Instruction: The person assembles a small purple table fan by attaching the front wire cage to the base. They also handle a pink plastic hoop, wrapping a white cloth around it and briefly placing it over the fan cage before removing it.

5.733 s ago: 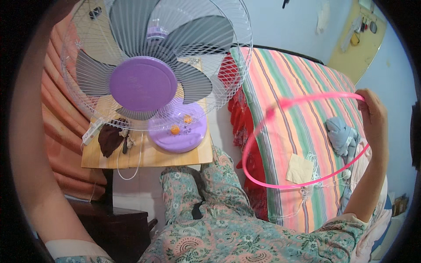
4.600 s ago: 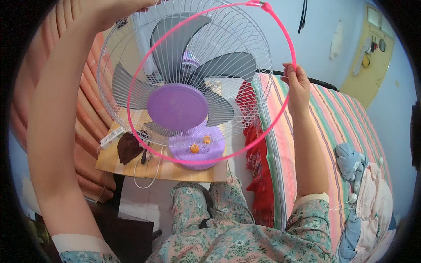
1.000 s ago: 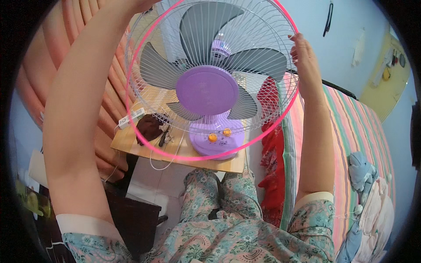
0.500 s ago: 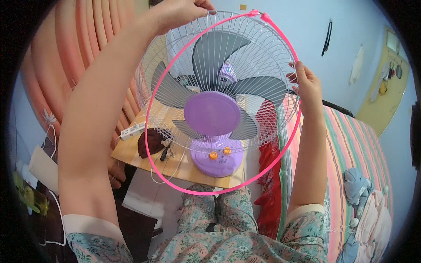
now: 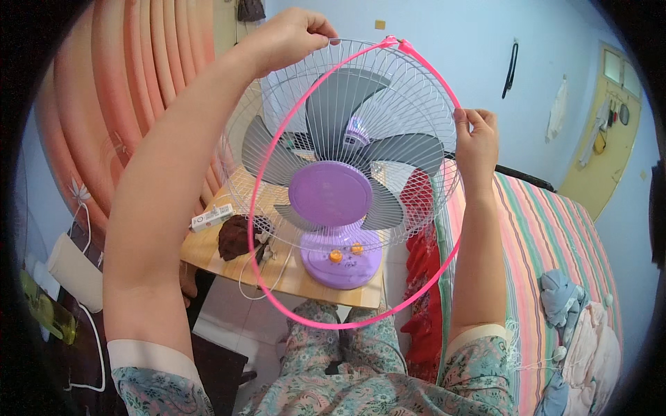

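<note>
A table fan stands upright, with a purple base (image 5: 340, 269), grey blades (image 5: 338, 104) and a wire guard (image 5: 416, 83) bearing a purple round cap (image 5: 330, 194). My left hand (image 5: 295, 35) is closed on the guard's upper rim, thumb and fingers together. A thin pink ring (image 5: 336, 326) hangs loosely in front of the guard, its lower part dipping below the base. The ring's two thicker ends sit close together at the top. My right hand (image 5: 477, 142) pinches the ring's right side, beside the guard's edge.
The fan's wooden table (image 5: 322, 295) also bears a dark brown cloth (image 5: 236, 239) and a white power strip (image 5: 211, 218). A striped bed (image 5: 541, 256) with crumpled clothes (image 5: 590, 340) lies right. Pinkish curtains (image 5: 118, 90) hang left, near a cream lampshade-like object (image 5: 73, 270).
My right hand has gone from spread fingers to a pinch on the ring. The ring's ends have come nearer each other, and its left side has shifted inward across the guard.
</note>
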Demonstrator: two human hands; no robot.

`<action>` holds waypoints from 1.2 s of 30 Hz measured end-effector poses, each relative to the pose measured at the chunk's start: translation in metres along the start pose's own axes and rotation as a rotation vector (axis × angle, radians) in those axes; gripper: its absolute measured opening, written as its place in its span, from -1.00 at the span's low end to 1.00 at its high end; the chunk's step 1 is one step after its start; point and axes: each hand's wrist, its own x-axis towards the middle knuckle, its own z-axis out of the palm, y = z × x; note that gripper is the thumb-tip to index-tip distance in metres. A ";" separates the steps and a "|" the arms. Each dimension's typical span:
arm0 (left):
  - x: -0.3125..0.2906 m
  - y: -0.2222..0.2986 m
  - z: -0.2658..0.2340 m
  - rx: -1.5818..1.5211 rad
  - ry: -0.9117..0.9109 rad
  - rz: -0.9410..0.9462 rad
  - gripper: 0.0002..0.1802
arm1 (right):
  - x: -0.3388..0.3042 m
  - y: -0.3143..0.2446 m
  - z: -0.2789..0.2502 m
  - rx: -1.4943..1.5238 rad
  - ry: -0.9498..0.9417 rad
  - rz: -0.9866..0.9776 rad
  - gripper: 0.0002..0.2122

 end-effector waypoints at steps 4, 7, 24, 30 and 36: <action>-0.005 0.002 -0.001 -0.018 0.027 -0.021 -0.72 | 0.019 -0.019 -0.005 0.154 -0.183 0.172 -0.71; -0.005 -0.007 0.000 -0.032 0.051 -0.021 -0.74 | 0.034 -0.035 0.003 0.192 -0.208 0.134 -0.72; 0.000 0.005 0.009 -0.067 0.051 -0.150 -0.72 | 0.077 -0.077 0.015 0.120 -0.495 -0.015 -0.72; 0.001 0.001 0.004 -0.059 0.037 -0.135 -0.66 | 0.079 -0.085 0.024 -0.053 -0.173 -0.472 -0.78; 0.000 -0.012 0.004 -0.079 0.020 -0.117 -0.65 | 0.076 -0.108 0.017 -0.310 -0.250 -0.393 -0.81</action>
